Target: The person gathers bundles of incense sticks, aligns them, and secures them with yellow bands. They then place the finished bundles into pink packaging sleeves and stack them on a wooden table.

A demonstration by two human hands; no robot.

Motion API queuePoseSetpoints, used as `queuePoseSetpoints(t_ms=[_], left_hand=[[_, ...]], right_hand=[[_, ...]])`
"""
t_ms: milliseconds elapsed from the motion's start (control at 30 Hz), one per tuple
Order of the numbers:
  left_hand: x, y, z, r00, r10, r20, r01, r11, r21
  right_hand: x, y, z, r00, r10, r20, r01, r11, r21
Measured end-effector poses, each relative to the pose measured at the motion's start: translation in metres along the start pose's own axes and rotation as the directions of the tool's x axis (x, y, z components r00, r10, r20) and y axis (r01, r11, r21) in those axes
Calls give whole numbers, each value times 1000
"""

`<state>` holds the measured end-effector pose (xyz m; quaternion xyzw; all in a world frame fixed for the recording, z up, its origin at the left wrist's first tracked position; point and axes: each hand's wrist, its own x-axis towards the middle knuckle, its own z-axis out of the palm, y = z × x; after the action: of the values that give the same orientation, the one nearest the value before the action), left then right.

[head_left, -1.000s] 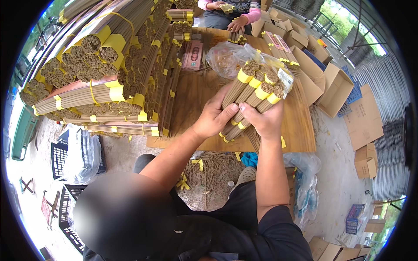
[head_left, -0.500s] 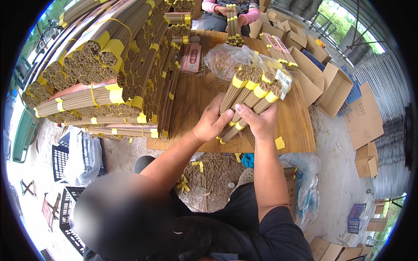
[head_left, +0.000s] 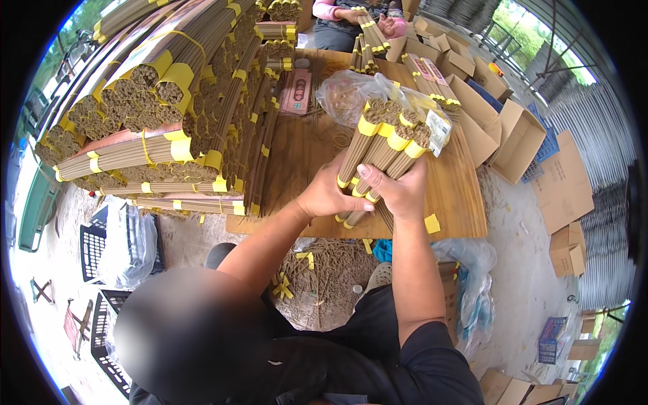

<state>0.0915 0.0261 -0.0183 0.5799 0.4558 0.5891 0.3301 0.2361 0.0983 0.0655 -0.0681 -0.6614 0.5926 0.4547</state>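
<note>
Both of my hands hold a cluster of brown stick bundles [head_left: 385, 152], each wrapped with yellow paper bands, tilted up and away over a wooden table [head_left: 459, 196]. My left hand [head_left: 327, 196] grips the lower left side of the cluster. My right hand [head_left: 399, 190] closes around its lower right side. The bundles' upper ends reach a clear plastic bag [head_left: 344, 94] lying on the table.
A large stack of banded stick bundles [head_left: 169, 128] fills the table's left. Open cardboard boxes [head_left: 513, 135] stand at the right. Another person's hands [head_left: 385, 23] hold bundles at the far end. Black crates [head_left: 94, 246] and loose sticks [head_left: 331, 277] lie on the ground below.
The held cluster has tipped a little more upright and shifted slightly left. The person at the far end has lifted bundles up.
</note>
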Motion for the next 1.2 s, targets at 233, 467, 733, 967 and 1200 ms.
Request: queuePoseSetpoints(t_ms=[233, 467, 733, 967, 1200], left_hand=[[-8, 11, 10, 997, -51, -56, 55, 995, 79], [-6, 13, 7, 999, 36, -5, -36, 995, 88], [13, 31, 7, 998, 59, 0, -59, 998, -27], [12, 35, 13, 1000, 18, -19, -18, 1000, 9], [14, 34, 16, 999, 31, -27, -30, 998, 57]], right_hand=[[-9, 13, -8, 1000, -6, 27, 6, 1000, -12], [-13, 16, -15, 999, -28, 41, 29, 1000, -11], [-17, 26, -21, 990, -132, 54, 136, 987, -84], [-8, -9, -14, 973, -231, 16, 231, 973, 20], [1, -69, -15, 983, -123, -134, 100, 982, -163]])
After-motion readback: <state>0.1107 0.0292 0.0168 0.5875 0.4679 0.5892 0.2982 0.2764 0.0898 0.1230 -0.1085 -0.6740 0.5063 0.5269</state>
